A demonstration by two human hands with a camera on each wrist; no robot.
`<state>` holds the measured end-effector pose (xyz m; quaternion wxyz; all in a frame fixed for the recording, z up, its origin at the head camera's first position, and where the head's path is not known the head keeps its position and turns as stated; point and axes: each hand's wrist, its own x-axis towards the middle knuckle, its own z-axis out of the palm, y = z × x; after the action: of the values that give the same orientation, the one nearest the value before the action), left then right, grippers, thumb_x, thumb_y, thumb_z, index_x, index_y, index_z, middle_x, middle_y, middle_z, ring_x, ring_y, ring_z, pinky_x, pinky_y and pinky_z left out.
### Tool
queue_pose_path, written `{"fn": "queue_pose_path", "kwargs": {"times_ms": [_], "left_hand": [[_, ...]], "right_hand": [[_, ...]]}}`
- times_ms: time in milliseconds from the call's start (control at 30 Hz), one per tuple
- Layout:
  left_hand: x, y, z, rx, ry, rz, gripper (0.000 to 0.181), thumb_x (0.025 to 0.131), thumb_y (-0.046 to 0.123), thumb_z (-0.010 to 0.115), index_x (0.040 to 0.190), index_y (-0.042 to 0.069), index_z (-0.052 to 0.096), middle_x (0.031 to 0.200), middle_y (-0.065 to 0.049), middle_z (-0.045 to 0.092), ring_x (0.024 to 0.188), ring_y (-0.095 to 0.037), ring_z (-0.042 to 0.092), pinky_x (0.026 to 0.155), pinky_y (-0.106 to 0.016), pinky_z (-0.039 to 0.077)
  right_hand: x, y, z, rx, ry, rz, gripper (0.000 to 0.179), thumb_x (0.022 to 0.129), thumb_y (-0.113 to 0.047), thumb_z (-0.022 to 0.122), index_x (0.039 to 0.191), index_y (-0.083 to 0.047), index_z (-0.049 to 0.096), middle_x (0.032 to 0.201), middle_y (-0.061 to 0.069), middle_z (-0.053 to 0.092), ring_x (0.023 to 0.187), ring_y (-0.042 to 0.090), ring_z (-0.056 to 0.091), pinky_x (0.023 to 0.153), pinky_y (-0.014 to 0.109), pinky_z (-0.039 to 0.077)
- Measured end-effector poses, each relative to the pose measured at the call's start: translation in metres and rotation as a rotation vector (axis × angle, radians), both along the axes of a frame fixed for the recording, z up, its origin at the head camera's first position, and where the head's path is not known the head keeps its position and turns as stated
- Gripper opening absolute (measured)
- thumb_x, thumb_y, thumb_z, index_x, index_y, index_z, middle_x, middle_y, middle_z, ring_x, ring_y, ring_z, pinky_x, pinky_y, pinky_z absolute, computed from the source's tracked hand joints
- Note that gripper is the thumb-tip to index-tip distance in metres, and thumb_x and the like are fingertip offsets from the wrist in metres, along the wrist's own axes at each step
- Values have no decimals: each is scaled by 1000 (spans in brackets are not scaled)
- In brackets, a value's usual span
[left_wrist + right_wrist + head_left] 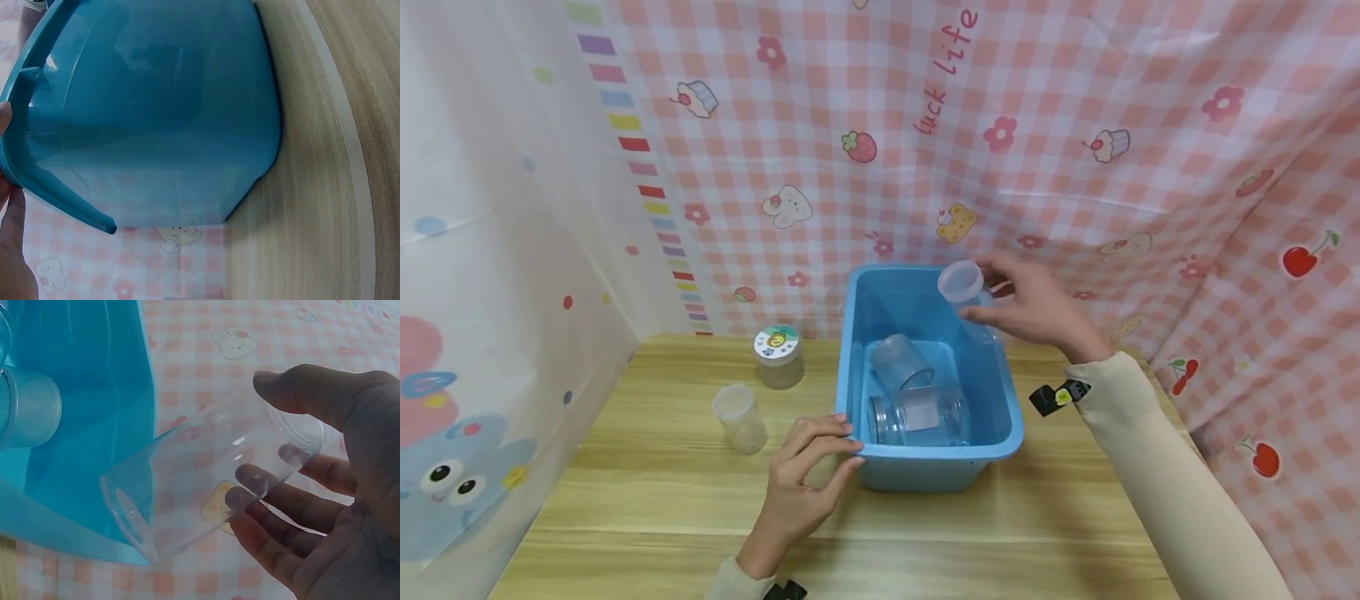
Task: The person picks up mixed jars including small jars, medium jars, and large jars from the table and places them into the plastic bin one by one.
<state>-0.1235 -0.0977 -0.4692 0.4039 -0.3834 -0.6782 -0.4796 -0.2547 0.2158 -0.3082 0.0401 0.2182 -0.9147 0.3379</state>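
Observation:
A clear plastic jar (187, 481) is held by my right hand (1030, 304) above the back right part of a blue plastic basin (936, 452). The right wrist view shows the thumb on one side of the jar and the fingers along the other, near its threaded neck. My left hand (801, 483) grips the basin's rim at the front left corner. Inside the basin lie a tipped clear jar (898, 362) and, in front of it, another clear jar (925, 415) on its side with a pale label.
Left of the basin, a jar with a printed lid (778, 354) stands on the wooden table (647, 467). A clear open jar (740, 421) is nearer the front. Behind the basin hangs a pink checked curtain (880, 192), with more cloth at both sides.

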Motion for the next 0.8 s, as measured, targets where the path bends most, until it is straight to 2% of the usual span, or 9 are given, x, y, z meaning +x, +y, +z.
{"fn": "queue_pose_path", "kwargs": {"times_ms": [167,333,600,800], "left_hand": [[0,0,0,-1,-3,0,13,86,8,82,96,2,75,104,-14,69,113,-27,66,109,-27,53],[0,0,0,1,2,1,13,87,8,82,96,2,75,103,-13,69,111,-28,66,109,-27,53],[1,1,2,2,4,1,12,87,8,81,95,1,75,103,-13,69,111,-28,66,108,-27,53],[0,0,-1,2,5,2,12,87,8,81,95,1,75,103,-14,69,114,-25,66,108,-28,53]], "right_hand": [[-5,-8,-2,52,-17,38,61,83,-28,87,137,-15,62,126,7,69,115,27,65,102,51,57],[-7,-12,-5,113,-23,64,66,80,-33,89,138,-17,62,129,8,70,117,27,65,103,51,57],[-2,-11,-3,131,-8,66,67,82,-38,87,140,-16,62,136,9,67,120,27,63,105,50,56],[5,-8,-6,147,10,65,72,84,-42,84,146,-16,56,148,8,58,131,31,58,108,53,54]]}}
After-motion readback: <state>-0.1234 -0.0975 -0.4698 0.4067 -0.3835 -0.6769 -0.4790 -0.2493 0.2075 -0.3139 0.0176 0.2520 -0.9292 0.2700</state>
